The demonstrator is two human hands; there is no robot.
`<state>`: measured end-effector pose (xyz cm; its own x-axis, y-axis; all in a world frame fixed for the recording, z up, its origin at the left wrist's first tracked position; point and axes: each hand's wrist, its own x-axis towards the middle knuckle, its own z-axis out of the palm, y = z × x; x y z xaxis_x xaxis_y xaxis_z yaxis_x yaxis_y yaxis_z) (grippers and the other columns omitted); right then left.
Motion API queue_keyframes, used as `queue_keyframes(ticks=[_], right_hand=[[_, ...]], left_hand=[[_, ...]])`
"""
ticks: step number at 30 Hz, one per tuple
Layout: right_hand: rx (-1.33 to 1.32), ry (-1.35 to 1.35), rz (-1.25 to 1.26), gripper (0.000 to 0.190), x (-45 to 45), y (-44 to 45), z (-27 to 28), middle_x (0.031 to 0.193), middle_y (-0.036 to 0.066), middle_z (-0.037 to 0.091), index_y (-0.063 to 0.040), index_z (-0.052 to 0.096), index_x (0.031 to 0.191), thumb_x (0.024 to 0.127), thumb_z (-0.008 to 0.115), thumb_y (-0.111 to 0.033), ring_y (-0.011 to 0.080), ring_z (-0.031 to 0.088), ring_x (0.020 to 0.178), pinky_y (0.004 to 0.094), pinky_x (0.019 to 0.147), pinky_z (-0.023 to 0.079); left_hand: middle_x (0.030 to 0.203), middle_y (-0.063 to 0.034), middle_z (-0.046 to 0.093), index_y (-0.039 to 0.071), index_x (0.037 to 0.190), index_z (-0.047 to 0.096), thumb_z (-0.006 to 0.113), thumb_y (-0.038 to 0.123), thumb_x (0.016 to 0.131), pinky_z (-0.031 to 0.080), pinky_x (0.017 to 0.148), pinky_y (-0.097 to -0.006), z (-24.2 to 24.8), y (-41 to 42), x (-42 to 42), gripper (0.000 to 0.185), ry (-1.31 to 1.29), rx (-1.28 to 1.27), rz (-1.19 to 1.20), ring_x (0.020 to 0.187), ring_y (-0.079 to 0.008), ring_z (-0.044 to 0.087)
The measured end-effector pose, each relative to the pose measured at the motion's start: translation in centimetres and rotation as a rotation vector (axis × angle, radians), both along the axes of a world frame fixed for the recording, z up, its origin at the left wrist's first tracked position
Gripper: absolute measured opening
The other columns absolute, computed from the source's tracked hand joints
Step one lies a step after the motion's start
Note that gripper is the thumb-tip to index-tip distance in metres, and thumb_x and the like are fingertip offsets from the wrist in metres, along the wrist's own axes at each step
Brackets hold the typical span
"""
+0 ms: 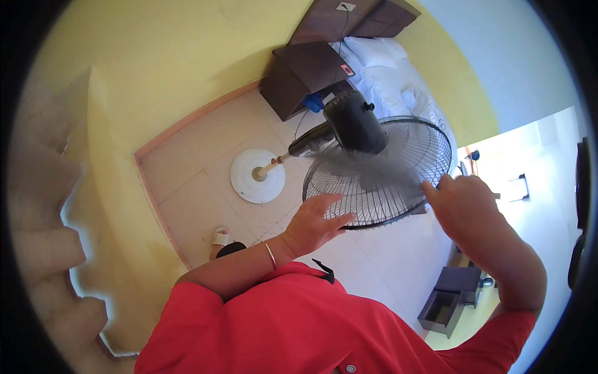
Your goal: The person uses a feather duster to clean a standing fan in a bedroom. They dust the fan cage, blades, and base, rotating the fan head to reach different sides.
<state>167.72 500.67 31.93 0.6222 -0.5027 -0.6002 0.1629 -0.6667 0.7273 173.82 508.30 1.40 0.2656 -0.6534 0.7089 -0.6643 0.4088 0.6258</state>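
Before me is a pedestal fan with a black motor housing [353,122], its head tilted so the wire grille [373,212] lies slantwise below it. My left hand [317,222] is at the grille's near left edge, thumb and a finger spread over the wires; its other fingers are hidden. Curled at the grille's right rim is my right hand [460,198], fingertips against the edge. A blurred grey shape [369,166] crosses the back of the grille; I cannot tell whether it is a blade or something else. The fan's pole [269,167] runs down to a round white base [257,176].
A dark wooden bedside cabinet [306,70] and a bed with white bedding [390,70] stand beyond the fan. A black cord [339,51] runs from a wall socket [345,6]. Dark drawer furniture [444,304] is at right. A yellow wall [163,61] borders the tiled floor [196,191].
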Motion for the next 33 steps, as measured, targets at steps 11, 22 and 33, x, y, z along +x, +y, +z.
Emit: queue_keyframes(ticks=[11,22,33], right_hand=[[0.249,0.015,-0.112,0.039,2.0,0.1,-4.4,0.087,0.012,0.063,-0.003,0.053,0.117,0.080,0.067,-0.008,0.0210,0.064,0.074,0.0304,0.057,0.051],[-0.265,-0.345,-0.168,0.025,-3.0,-7.2,9.9,0.074,0.009,0.059,-0.014,0.069,0.102,0.082,0.061,-0.002,0.0207,0.057,0.069,0.0329,0.065,0.047],[-0.183,-0.259,-0.142,0.039,-7.2,-5.2,10.8,0.070,0.005,0.056,-0.016,0.066,0.106,0.072,0.065,0.005,0.0166,0.056,0.068,0.0302,0.065,0.048]], left_hand=[[0.106,-0.0095,0.053,0.016,0.106,0.063,0.061,0.012,0.078,0.045,0.083,-0.0365,-0.3,-1.3,1.7,0.029,-0.057,-0.096,-0.166,0.101,-0.0264,0.052],[0.108,-0.0065,0.053,0.017,0.106,0.063,0.061,0.013,0.079,0.040,0.088,-0.0343,0.1,-0.9,2.6,0.027,-0.018,-0.037,-0.216,0.102,-0.0222,0.050],[0.107,-0.0080,0.052,0.016,0.106,0.063,0.059,0.011,0.080,0.039,0.087,-0.0358,0.3,-1.6,3.1,0.027,-0.035,-0.015,-0.312,0.100,-0.0237,0.049]])
